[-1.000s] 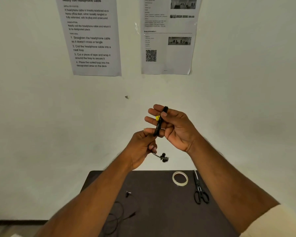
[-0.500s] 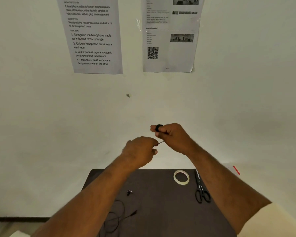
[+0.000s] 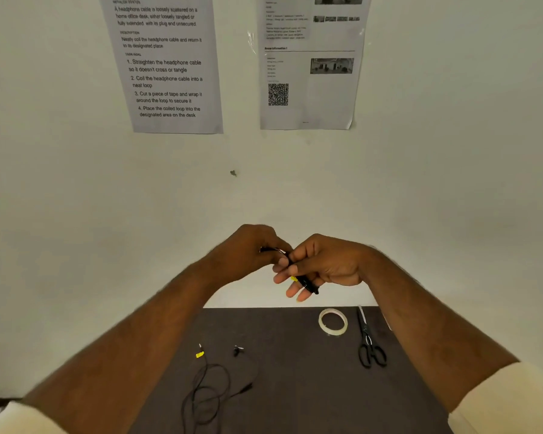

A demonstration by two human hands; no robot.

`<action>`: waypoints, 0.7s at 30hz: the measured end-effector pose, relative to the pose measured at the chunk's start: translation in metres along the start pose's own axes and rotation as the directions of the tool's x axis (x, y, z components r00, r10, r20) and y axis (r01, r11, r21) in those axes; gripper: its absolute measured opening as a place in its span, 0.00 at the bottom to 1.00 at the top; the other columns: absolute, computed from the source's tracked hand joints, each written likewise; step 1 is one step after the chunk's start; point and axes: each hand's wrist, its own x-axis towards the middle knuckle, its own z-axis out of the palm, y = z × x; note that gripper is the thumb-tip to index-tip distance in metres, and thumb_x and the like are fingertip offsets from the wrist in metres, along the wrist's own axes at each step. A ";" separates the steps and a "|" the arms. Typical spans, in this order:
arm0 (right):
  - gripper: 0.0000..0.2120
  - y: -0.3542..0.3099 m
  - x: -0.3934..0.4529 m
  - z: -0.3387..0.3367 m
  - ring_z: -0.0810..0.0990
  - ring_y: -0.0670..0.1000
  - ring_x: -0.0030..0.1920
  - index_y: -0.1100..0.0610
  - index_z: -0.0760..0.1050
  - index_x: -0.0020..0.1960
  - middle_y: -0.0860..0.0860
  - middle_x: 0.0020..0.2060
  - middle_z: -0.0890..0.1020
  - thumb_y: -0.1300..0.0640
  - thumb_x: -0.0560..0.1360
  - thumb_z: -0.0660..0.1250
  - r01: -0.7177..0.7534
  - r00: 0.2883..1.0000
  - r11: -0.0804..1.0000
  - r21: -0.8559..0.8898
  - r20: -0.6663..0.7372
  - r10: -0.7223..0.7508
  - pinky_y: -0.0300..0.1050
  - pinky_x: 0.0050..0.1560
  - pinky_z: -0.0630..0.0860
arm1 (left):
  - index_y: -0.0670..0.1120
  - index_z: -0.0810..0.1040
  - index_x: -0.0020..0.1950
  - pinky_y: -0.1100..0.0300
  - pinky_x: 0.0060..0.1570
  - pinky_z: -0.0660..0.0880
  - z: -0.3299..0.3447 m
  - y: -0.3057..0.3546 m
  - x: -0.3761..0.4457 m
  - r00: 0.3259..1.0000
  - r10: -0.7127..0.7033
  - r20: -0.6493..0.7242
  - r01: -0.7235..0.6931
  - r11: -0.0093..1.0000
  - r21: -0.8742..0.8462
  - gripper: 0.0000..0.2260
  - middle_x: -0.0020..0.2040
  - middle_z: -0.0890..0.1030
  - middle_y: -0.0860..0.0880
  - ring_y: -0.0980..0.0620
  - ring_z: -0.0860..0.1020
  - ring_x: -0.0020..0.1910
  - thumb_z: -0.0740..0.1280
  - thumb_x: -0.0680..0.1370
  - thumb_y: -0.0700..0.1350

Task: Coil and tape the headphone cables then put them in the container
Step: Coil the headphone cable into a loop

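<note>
1. Both hands are up in front of the wall, well above the tabletop (image 3: 295, 386), working one headphone cable (image 3: 304, 281) between them.
2. The right hand (image 3: 329, 267) has its fingers (image 3: 284, 270) curled around the black bundle, thumb side pinning it; a yellow tag (image 3: 293, 278) peeks out beside the grip.
3. The bundle's long axis runs on a slant, from upper left at the left hand down to lower right, where its end pokes out below the right fingers.
4. The left hand (image 3: 248, 252) is closed in a narrow pinch on the upper end of the cable, touching the right hand's fingertips; it is the nearer hand to the loose end, so I judge the next wrap is its job.
5. A second cable (image 3: 207, 389) lies loose and uncoiled on the tabletop, lower left, well apart from both hands.
6. The tape roll (image 3: 333, 322) and scissors (image 3: 369, 343) sit just beside each other at right, under the right forearm and untouched.
7. Against half a second ago: the bundle has dropped lower in the right hand and tilted, the left hand has risen above it, and a plug with a yellow tag (image 3: 200, 353) now shows on the tabletop.
8. No container shows anywhere in view.
</note>
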 end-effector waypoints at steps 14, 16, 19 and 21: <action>0.09 0.010 0.001 -0.007 0.73 0.46 0.28 0.64 0.80 0.53 0.59 0.43 0.82 0.62 0.79 0.63 -0.043 0.999 0.999 -0.008 0.012 0.043 0.37 0.31 0.72 | 0.42 0.80 0.47 0.60 0.45 0.72 0.029 -0.008 -0.004 0.996 -0.033 0.085 0.023 0.993 0.111 0.12 0.41 0.80 0.49 0.53 0.76 0.42 0.59 0.82 0.45; 0.08 0.014 -0.001 -0.008 0.74 0.46 0.30 0.64 0.80 0.52 0.58 0.41 0.82 0.62 0.78 0.64 -0.017 0.996 0.999 0.029 -0.092 0.020 0.37 0.32 0.73 | 0.42 0.80 0.47 0.59 0.43 0.71 0.034 -0.010 -0.005 0.998 -0.018 0.057 0.010 0.991 0.133 0.13 0.40 0.79 0.49 0.51 0.75 0.41 0.59 0.82 0.46; 0.08 0.020 -0.002 -0.010 0.74 0.46 0.31 0.64 0.81 0.53 0.58 0.41 0.82 0.63 0.77 0.66 0.095 0.968 0.992 0.082 -0.241 -0.072 0.37 0.32 0.72 | 0.42 0.79 0.46 0.57 0.42 0.71 0.040 -0.011 -0.007 0.999 -0.036 0.017 0.033 0.992 0.125 0.14 0.39 0.78 0.48 0.50 0.75 0.40 0.59 0.82 0.49; 0.08 0.024 0.000 -0.006 0.73 0.46 0.31 0.64 0.81 0.54 0.58 0.42 0.83 0.63 0.77 0.66 0.135 0.948 0.990 0.047 -0.295 -0.116 0.37 0.32 0.71 | 0.42 0.78 0.46 0.56 0.42 0.73 0.042 -0.009 -0.006 0.996 -0.085 -0.017 0.086 0.995 0.053 0.14 0.38 0.76 0.49 0.51 0.75 0.38 0.59 0.82 0.49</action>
